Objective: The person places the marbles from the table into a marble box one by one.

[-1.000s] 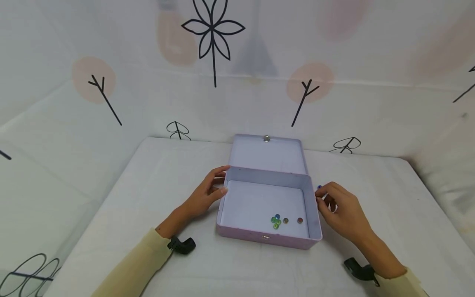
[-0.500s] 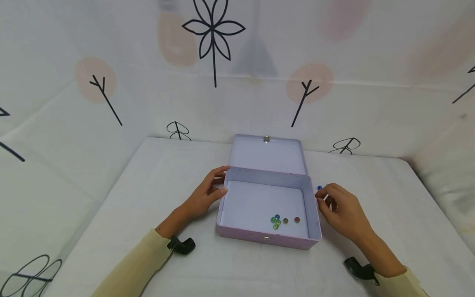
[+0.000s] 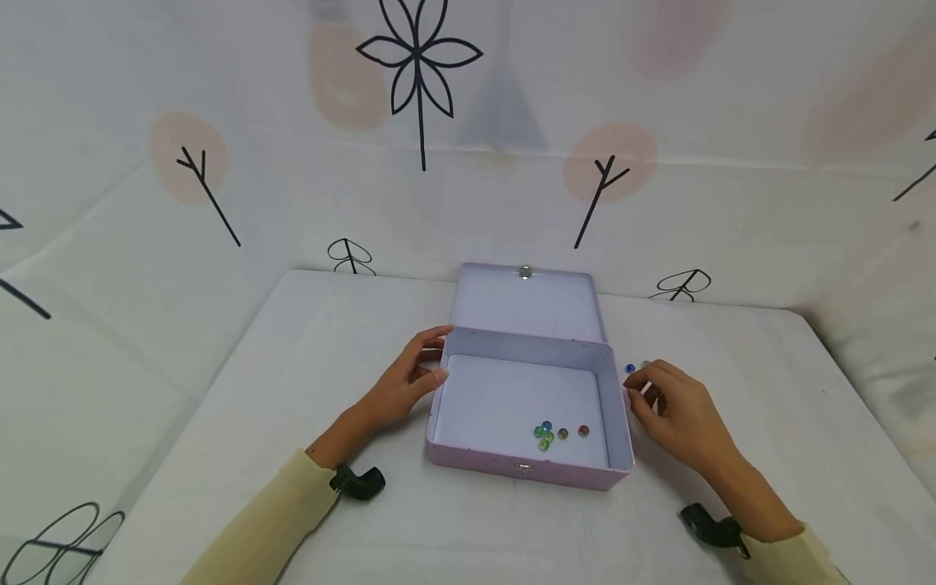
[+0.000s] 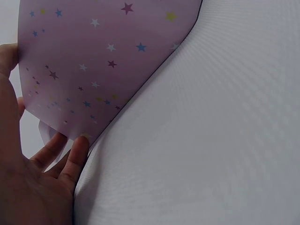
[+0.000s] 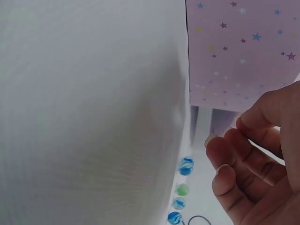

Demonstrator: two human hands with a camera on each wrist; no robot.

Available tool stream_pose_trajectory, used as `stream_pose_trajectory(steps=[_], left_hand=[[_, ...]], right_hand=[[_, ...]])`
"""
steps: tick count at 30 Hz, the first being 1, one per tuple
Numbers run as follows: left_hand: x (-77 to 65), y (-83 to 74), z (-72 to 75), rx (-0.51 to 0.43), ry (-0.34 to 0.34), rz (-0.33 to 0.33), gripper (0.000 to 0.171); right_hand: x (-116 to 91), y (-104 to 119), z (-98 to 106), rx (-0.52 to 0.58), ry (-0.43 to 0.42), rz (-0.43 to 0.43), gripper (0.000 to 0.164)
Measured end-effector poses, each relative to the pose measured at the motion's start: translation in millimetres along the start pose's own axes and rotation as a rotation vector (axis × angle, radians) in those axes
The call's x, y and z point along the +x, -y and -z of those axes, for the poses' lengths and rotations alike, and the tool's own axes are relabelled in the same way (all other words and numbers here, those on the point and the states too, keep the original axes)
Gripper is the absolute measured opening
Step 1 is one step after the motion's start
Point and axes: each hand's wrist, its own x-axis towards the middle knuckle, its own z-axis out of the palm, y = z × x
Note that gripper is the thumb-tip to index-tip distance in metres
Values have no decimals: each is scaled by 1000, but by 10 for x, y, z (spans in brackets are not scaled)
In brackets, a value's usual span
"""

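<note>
A pink tin box [image 3: 478, 461] with a pale lilac inside lies with its lid [image 3: 525, 305] folded back. Printed stars cover its outer wall [image 4: 101, 65]. My left hand [image 3: 398, 383] holds its left side, thumb at the rim and fingers along the wall and back corner. Inside, green marbles [image 3: 539, 432], a blue marble [image 3: 547, 426], a brownish marble [image 3: 563, 434] and a red marble [image 3: 583, 431] lie near the front right. Beside the box's right wall my right hand [image 3: 676, 410] hovers, fingers loosely curled, with nothing visible between thumb and fingertips [image 5: 220, 150].
Past the right fingertips, a row of marbles lies on the white cloth [image 3: 366, 536], among them a blue swirl marble [image 5: 186, 165] and a green marble [image 5: 182, 189]. A printed cloth backdrop [image 3: 497, 203] rises behind the table.
The red marble has rolled a little left inside the box and slowed. My right hand has shifted slightly right, uncovering more of the marbles behind it. My left hand stays put.
</note>
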Motion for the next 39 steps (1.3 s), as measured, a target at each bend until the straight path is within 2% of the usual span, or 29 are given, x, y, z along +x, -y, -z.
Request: stream_pose_trajectory(steps=[9,16,24,29,36,39], left_hand=[[0,1,1,-14,-2,-2,67],[2,-23,7,14,0,7,63],[15,-6,16,15,4,5,63],[16,-14,15,10,2,5,64],[25,-14,11,3,0,-1,67],[23,-74,10,1,1,5,67]], right_hand=[[0,-76,12,7,-10,7,23],[-1,-117,20,-16,-14,-38,23],[7,-149,46,-37,46,-103,36],[1,-193,34,-34,99,-126,38],[-6,-240,14,-31,108,-73,35],[-10,-246,15,-43,110,-65,34]])
